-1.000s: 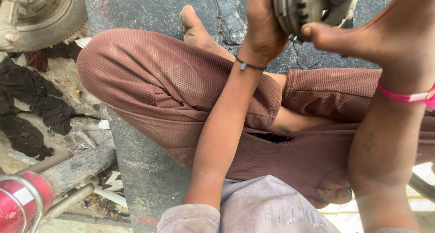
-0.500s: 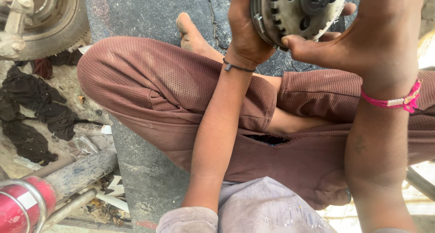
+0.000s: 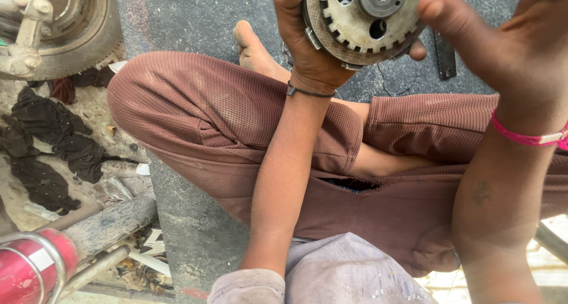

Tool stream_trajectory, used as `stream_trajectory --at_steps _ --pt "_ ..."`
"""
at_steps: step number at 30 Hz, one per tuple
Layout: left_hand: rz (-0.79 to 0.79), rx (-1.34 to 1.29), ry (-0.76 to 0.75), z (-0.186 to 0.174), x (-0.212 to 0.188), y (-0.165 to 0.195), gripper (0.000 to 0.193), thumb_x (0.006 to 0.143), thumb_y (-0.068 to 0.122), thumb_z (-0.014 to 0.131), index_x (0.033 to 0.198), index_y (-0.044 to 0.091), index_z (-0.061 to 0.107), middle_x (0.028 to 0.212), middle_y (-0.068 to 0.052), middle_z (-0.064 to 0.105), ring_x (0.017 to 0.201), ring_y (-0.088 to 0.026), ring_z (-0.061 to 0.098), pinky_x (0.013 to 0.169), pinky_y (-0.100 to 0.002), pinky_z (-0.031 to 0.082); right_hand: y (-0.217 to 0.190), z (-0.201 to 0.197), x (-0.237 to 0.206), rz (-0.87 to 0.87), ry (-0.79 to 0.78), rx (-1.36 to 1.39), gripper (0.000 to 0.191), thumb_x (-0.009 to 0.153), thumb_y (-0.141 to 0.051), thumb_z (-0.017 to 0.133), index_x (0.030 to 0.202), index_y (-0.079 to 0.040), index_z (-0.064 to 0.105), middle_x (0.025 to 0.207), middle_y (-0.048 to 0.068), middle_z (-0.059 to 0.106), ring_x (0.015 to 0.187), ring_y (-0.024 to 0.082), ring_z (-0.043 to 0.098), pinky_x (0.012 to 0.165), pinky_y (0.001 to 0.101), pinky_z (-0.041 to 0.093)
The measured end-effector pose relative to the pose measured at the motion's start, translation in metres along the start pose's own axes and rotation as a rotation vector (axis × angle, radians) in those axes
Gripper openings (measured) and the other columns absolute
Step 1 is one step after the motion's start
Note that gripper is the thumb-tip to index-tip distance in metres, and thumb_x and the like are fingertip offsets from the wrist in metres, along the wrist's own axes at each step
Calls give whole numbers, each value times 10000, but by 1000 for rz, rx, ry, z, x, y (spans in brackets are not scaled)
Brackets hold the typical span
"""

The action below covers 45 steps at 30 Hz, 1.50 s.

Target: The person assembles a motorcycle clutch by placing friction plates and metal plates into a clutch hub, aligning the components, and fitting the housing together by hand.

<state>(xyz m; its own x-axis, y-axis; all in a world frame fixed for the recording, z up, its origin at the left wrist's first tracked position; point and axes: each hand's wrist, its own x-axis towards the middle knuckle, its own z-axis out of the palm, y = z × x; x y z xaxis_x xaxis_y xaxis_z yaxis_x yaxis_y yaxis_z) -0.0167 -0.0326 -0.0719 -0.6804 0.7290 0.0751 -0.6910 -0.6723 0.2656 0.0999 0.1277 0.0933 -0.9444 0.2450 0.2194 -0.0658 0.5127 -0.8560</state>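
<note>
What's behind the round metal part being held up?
The left hand cups the toothed metal disc from behind, fingertips showing at its right edge. Beyond lies dark pavement. The disc's back face is hidden.

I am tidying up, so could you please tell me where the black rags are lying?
In the head view, the black rags lie on the ground at the far left, below the wheel and beside the person's bent knee.

Daylight, soft and even; no hard shadows across the brown trousers [image 3: 236, 120]. Overexposure at lower right, where the pale floor [image 3: 553, 268] washes out. Mild sheen on the red cylinder [image 3: 32, 268], lower left. Toothed metal disc [image 3: 364, 20] sharp, teeth well resolved. Right hand [image 3: 503, 38], nearest the lens, slightly soft. Dark rags [image 3: 53, 138] hold little shadow detail.
</note>
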Motion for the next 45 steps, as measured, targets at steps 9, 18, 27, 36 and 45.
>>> stream_trajectory --at_steps 9,18,27,36,45 --pt "14 -110 148 -7 9 -10 683 1107 648 446 1254 -4 592 1174 -146 692 1106 -266 706 922 -430 652 18 17 16 -30 -239 -82 903 720 -307 969 1414 51 515 1273 151 596 1155 264 621 824 352 560" --pt "31 112 249 1 15 -15 707 1133 612 382 1267 -59 561 1205 -209 660 1072 -289 722 793 -378 672 70 35 1 -162 -123 55 909 747 -172 1043 1430 19 475 1339 127 580 1263 232 599 1095 331 523" --pt "-8 110 158 0 19 -10 684 1158 571 371 1330 -68 542 1209 -211 648 1133 -291 703 879 -395 668 104 42 -14 -76 -25 277 1013 746 -188 1065 1512 -21 424 1382 98 576 1321 198 604 1134 314 543" --pt "5 229 64 -9 18 -9 610 1171 523 384 1336 -37 560 1184 -204 691 1087 -286 730 859 -384 678 131 39 -31 -56 71 240 1138 674 -262 1042 1561 -68 356 1439 68 507 1341 188 577 1145 317 546" --pt "160 289 141 1 20 9 499 1122 520 472 1292 60 568 1141 -106 679 1015 -219 736 841 -373 674 141 24 -42 -89 154 237 1202 625 -274 1001 1608 -125 325 1474 30 510 1346 162 544 1177 303 523"
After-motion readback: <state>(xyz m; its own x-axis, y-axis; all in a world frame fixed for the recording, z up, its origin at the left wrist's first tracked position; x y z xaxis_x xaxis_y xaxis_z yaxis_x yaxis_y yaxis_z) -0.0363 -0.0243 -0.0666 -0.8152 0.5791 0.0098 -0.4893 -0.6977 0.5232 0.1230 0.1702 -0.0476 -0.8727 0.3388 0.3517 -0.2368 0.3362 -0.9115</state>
